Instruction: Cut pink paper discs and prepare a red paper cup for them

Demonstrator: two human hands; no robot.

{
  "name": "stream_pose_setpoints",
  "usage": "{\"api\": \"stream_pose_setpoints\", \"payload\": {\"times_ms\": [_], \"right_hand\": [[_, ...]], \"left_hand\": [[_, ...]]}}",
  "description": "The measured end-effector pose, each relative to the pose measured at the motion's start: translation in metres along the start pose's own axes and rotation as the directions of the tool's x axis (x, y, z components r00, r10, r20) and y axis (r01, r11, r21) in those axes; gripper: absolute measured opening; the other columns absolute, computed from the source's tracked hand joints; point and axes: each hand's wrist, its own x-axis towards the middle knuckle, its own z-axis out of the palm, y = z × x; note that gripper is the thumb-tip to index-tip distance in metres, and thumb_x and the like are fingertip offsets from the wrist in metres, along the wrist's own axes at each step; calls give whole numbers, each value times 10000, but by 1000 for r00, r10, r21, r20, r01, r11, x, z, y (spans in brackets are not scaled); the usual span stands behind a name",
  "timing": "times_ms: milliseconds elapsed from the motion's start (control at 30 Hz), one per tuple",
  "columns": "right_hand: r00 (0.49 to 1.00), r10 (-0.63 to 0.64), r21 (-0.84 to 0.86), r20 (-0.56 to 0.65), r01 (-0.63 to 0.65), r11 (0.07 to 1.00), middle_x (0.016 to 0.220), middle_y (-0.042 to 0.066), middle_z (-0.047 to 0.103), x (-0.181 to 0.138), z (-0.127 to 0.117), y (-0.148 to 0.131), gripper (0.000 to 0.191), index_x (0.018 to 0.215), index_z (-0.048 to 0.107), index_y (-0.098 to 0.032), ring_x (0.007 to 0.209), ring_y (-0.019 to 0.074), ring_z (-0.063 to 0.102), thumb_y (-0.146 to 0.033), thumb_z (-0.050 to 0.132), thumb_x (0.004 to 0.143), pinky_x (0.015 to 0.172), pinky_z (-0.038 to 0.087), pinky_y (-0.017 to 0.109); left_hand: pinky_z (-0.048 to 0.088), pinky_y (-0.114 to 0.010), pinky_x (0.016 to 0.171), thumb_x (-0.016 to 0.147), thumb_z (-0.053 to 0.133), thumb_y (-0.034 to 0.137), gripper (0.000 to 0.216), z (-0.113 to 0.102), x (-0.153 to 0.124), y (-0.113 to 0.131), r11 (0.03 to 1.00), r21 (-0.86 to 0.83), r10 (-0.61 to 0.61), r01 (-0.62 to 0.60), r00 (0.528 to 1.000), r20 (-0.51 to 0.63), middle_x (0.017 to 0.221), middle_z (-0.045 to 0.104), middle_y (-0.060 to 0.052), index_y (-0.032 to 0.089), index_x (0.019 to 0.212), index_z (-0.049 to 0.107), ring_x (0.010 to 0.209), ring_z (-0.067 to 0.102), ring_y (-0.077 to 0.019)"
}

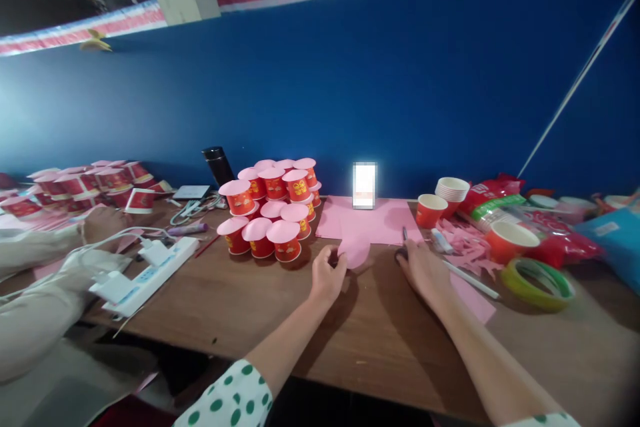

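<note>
Both hands full.
L hand (pixel 327 275) pinches pink paper disc (pixel 355 253) by its edge; R hand (pixel 425 268) closed on scissors (pixel 403 243), nr stacked red cups (pixel 273 210).

Left hand (pixel 327 275) pinching pink paper disc (pixel 355 253), right hand (pixel 425 271) holding scissors (pixel 403 240)

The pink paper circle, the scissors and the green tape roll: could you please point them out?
pink paper circle (pixel 355 255), head view, middle of the disc.
scissors (pixel 404 235), head view, the dark blade.
green tape roll (pixel 540 301), head view, its near rim.
</note>
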Motion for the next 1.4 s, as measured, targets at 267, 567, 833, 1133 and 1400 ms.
{"api": "stream_pose_setpoints", "payload": {"times_ms": [267,567,833,1133,1400], "right_hand": [[998,6,51,62,-9,999,863,92,648,3,-7,5,234,1031,567,-179,815,223,628,-154,531,802,612,371,261],[999,43,-65,22,-41,997,967,147,596,2,-3,7,226,980,564,-146,810,272,624,-319,515,844,598,380,297],[999,5,47,43,-7,999,894,121,644,6,-7,1,285,1040,571,-140,828,240,619,-130,565,755,661,373,275],[976,-203,200,80,184,962,914,54,665,-17,-15,-24,214,944,604,-177,838,183,608,-156,587,731,694,387,228],[988,-129,99,81,121,988,1109,117,607,41,-9,-39,273,1141,549,-123,993,209,582,-255,459,919,840,454,353]], "left_hand": [[452,-231,628,657,678,223,172,11,53,5,660,-669,-354,342,927,125,613,554,45,171,714,524,551,517,-71],[519,-260,739,689,690,169,170,5,52,-19,303,-805,-399,510,835,379,747,644,22,186,775,543,687,618,-92],[520,-244,708,687,683,155,169,5,56,-21,315,-792,-415,523,826,381,729,638,32,191,764,538,675,620,-89],[516,-243,700,691,668,148,167,-1,57,-16,309,-809,-416,501,836,358,697,626,33,187,725,509,654,617,-87],[505,-230,672,671,691,187,181,2,54,-17,393,-755,-351,524,845,404,713,635,32,182,751,529,653,616,-90]]}}
